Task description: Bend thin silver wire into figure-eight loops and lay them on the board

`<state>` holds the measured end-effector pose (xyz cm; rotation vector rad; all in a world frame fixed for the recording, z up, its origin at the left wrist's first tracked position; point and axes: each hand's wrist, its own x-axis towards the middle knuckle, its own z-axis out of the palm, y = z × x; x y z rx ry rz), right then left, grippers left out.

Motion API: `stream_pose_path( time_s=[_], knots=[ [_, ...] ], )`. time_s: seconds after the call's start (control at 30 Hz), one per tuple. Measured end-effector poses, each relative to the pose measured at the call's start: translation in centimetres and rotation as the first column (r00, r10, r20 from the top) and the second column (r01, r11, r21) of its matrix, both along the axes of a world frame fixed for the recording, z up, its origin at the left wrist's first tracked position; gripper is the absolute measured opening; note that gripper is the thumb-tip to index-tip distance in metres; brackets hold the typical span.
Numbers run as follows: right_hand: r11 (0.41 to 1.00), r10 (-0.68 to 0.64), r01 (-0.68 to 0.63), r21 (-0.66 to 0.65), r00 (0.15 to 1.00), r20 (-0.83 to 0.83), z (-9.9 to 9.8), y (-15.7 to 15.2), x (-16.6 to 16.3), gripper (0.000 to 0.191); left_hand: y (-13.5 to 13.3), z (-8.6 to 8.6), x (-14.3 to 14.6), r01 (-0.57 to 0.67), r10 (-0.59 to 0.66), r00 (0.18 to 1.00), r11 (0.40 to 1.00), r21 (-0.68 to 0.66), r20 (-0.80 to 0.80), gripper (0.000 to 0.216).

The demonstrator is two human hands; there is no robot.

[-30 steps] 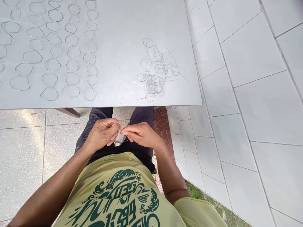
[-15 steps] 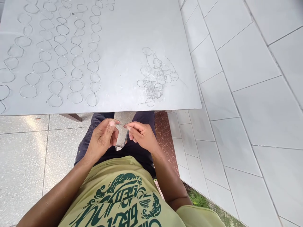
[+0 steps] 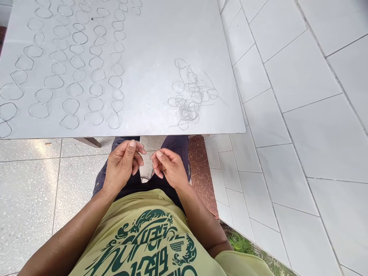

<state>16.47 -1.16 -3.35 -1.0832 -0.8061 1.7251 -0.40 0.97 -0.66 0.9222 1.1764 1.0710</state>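
Left hand: the left hand (image 3: 122,166) was held over the lap, below the table, thumb pressed against curled fingers and closed on one end of the wire.
Right hand: the right hand (image 3: 170,168) was just beside it, fingertips drawn together on the other end. The two hands were near each other but not touching.
Wire: the wire (image 3: 147,149) ran as a short, fine, pale strand between the two pinches, with a small curl by the left thumb. It was hard to see against the trousers.
Handling, judged: likely very light and thin. It looked springy enough to keep a bend and easy to kink or drop. The cut ends may prick. Best held near the ends with fingertip pinches, as here, leaving the middle free.
Table: the table (image 3: 161,34) was a pale, flat sheet. Its near edge (image 3: 172,130) lay just above the hands, and its right edge met the floor tiles (image 3: 287,115).
On the table, left: rows of wire loops (image 3: 86,73) lay flat in chains, close together.
On the table, right: a tangle of wire (image 3: 189,94) sat near the front right corner, well apart from the rows.
Open room: a bare strip of table lay between the rows and the tangle. There was free air over the lap. A table leg (image 3: 87,142) stood to the left of the knees.
Snag risk, judged: loose strands from the tangle reached close to the near edge.
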Motion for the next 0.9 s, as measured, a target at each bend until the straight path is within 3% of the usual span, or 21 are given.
stream_pose_path(
  time_s=[0.17, 0.4, 0.63, 0.77, 0.9],
  knots=[
    [1.0, -0.014, 0.013, -0.003, 1.0, -0.022, -0.3, -0.6, -0.7, 0.037, -0.3, -0.4, 0.7, -0.018, 0.026, 0.991, 0.998, -0.065, 0.131, 0.032],
    [0.998, -0.007, 0.0, 0.062, 0.992, 0.124, 0.1, -0.9, -1.3, 0.034, -0.5, -0.3, 1.3, -0.043, 0.042, 0.998, 0.999, -0.014, -0.038, 0.035],
    [0.934, 0.03, -0.188, 0.304, 0.888, 0.458, 0.8, -0.5, 0.1, 0.023, -0.6, -0.8, 1.0, 0.087, -0.091, 0.995, 0.993, -0.077, -0.048, 0.035],
    [0.879, 0.106, -0.351, 0.324, 0.804, 0.585, 1.4, -0.1, 1.0, 0.022, -0.7, -1.0, 0.9, 0.081, -0.087, 0.993, 0.994, -0.077, -0.079, 0.035],
    [0.845, 0.156, -0.432, 0.316, 0.765, 0.625, 1.5, 0.3, 1.5, 0.021, -0.7, -0.9, 0.9, 0.082, -0.087, 0.985, 0.996, -0.039, -0.152, 0.034]
  ],
)
